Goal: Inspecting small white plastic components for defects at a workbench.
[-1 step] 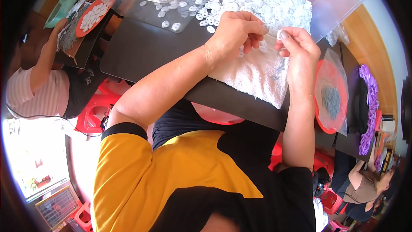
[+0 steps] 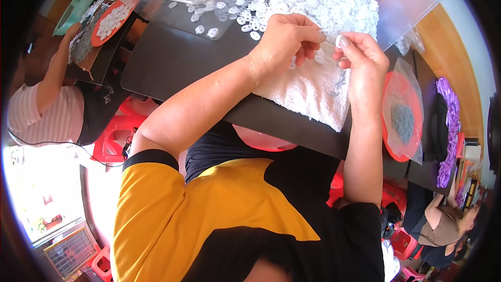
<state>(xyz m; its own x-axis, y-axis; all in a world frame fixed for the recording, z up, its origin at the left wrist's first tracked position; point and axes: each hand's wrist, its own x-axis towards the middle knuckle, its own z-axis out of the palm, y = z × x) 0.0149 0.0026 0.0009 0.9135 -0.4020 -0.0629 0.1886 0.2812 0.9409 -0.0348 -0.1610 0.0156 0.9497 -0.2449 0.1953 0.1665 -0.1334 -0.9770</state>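
My right hand (image 2: 367, 57) pinches a small white oval plastic piece (image 2: 340, 42) between thumb and fingers. Close beside it, my left hand (image 2: 293, 36) is closed in a pinch, fingertips pointing toward the white piece; whatever it may hold is too small to make out. Both hands are raised above a white towel (image 2: 305, 94) on the dark table. A few thin grey bits (image 2: 339, 84) and some white pieces lie on the towel. Just beyond my hands, a clear plastic bin (image 2: 404, 0) holds a large heap of similar white two-holed pieces (image 2: 326, 0).
Another clear tray (image 2: 209, 26) with loose white pieces stands at the far left of the dark table (image 2: 172, 62). On the right, a red plate (image 2: 389, 125) bears a bag of small grey parts (image 2: 403, 122). A person in a striped shirt (image 2: 57, 107) works at the left.
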